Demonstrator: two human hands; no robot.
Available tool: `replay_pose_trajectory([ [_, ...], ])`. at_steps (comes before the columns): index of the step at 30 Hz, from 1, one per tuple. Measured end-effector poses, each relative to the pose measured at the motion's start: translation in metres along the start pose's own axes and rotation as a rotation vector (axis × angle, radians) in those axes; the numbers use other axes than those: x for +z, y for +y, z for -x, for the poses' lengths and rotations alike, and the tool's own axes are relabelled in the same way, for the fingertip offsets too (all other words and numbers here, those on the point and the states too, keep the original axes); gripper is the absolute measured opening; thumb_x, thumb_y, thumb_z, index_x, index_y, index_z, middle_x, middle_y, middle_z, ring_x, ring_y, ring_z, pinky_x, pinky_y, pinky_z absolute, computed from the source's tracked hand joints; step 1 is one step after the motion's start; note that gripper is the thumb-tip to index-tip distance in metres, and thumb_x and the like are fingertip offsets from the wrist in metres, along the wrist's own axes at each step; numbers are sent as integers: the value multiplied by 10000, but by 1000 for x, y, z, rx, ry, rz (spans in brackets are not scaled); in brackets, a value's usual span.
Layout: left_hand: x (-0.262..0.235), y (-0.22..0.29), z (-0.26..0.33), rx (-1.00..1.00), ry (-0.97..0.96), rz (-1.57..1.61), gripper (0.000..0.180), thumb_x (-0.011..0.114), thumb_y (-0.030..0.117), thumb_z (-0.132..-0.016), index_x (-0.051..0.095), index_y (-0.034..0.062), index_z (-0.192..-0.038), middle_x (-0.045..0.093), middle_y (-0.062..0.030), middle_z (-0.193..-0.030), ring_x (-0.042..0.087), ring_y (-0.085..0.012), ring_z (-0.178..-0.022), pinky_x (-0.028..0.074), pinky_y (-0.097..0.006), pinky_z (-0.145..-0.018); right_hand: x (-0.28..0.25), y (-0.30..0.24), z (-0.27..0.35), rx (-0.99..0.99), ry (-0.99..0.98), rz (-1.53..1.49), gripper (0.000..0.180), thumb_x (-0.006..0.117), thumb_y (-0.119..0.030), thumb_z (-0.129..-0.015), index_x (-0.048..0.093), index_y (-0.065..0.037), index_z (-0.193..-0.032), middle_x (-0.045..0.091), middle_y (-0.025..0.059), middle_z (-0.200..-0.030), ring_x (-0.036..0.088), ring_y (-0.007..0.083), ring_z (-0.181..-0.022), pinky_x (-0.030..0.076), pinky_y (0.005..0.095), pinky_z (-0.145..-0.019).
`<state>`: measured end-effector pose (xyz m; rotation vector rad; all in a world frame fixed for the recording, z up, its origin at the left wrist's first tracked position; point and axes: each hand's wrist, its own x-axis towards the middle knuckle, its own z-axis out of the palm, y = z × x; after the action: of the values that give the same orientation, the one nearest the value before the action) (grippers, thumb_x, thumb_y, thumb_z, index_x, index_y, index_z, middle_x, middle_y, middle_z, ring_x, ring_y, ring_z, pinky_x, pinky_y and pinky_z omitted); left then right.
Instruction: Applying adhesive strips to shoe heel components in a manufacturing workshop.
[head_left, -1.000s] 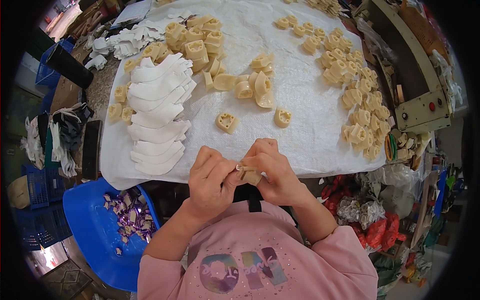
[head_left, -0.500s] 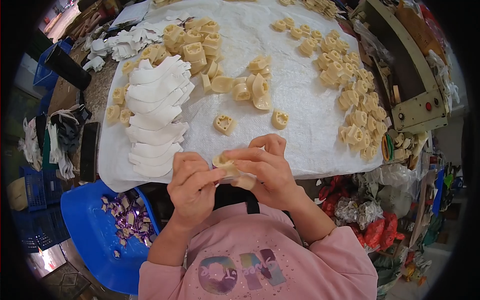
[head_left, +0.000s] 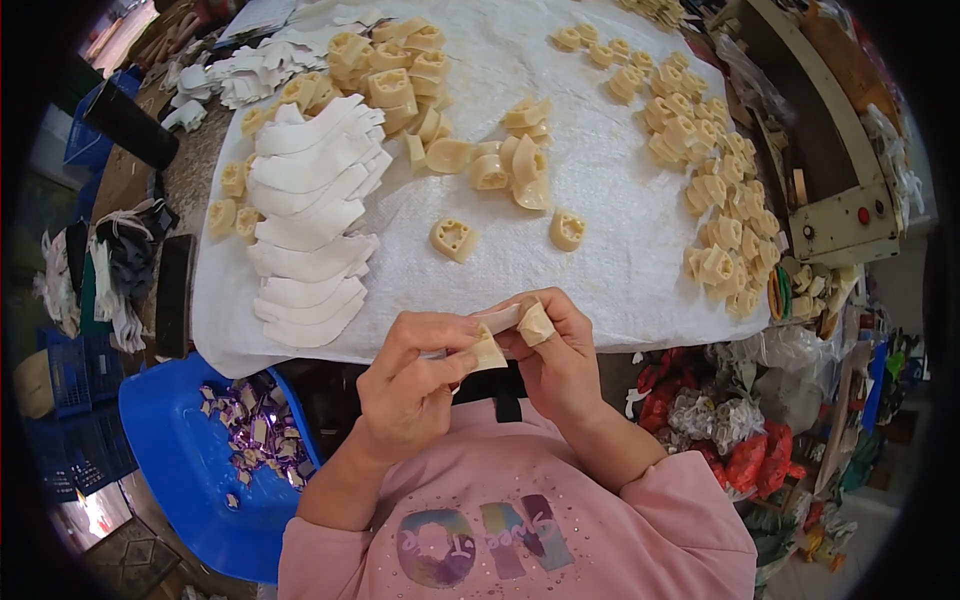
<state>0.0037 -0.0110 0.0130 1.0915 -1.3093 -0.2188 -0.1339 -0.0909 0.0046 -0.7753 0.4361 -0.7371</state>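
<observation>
Close above the table's near edge, in front of my chest, my two hands work together. My left hand (head_left: 415,375) pinches a cream plastic piece (head_left: 488,350), by its look a shoe heel, between thumb and fingers. From it a pale strip (head_left: 503,319) runs across to my right hand (head_left: 560,355), whose bent fingers grip its other end. A beige wrap (head_left: 536,325) covers my right thumb. Two loose cream heels (head_left: 454,240) (head_left: 567,230) lie just beyond my hands. To their left, curved white cut pieces (head_left: 310,260) overlap in a long row.
Cream heels are heaped at the far left (head_left: 390,90) and spread along the right side (head_left: 715,190) of the white-covered table (head_left: 400,290). A blue tub (head_left: 170,470) with shiny purple pieces stands below left. A metal machine (head_left: 850,225) with a red button borders the right.
My right hand has turned, bringing its wrapped thumb up and a little right. The pale strip now shows stretched between my hands. My left hand has shifted slightly right with the heel.
</observation>
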Motion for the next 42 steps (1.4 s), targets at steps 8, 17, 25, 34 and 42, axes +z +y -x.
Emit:
replay_pose_trajectory([
  [8, 3, 2, -5, 125, -161, -397, 197, 634, -67, -636, 580, -18, -820, 567, -140, -867, 551, -252, -712, 445, -306, -559, -3, -6, 5, 5, -90, 70, 218, 394, -63, -949, 529, 52, -1076, 561, 226, -1188, 585, 256, -1053, 505, 355, -882],
  [17, 3, 3, -11, 146, -256, -595, 126, 621, -2, -668, 557, 3, -777, 527, -105, -803, 484, -234, -644, 377, -322, -509, 6, -15, -2, -137, -117, 939, 243, 424, -112, -928, 570, 43, -1045, 649, 168, -1010, 651, 202, -860, 509, 321, -768],
  [25, -3, -8, 8, -284, 5, 22, 247, 623, -166, -659, 499, 3, -789, 620, -150, -912, 603, -247, -794, 495, -307, -638, -13, -30, -28, 151, -209, 634, 275, 583, -158, -874, 585, 36, -1070, 651, 93, -905, 613, 155, -870, 490, 295, -753],
  [34, 0, -7, 3, -66, -208, -142, 233, 618, -147, -731, 461, 19, -777, 616, -163, -923, 595, -226, -776, 484, -293, -680, -20, -31, -45, 363, -385, 407, 450, 734, -135, -762, 519, 11, -1130, 636, 101, -921, 602, 115, -823, 498, 258, -737],
  [42, 8, -10, 11, -289, -18, 114, 130, 636, -25, -812, 510, 4, -826, 611, -162, -969, 568, -184, -840, 467, -289, -736, -24, -18, -39, 119, -251, 396, 512, 653, -221, -855, 460, -16, -1282, 631, 138, -1016, 602, 169, -874, 465, 292, -828],
])
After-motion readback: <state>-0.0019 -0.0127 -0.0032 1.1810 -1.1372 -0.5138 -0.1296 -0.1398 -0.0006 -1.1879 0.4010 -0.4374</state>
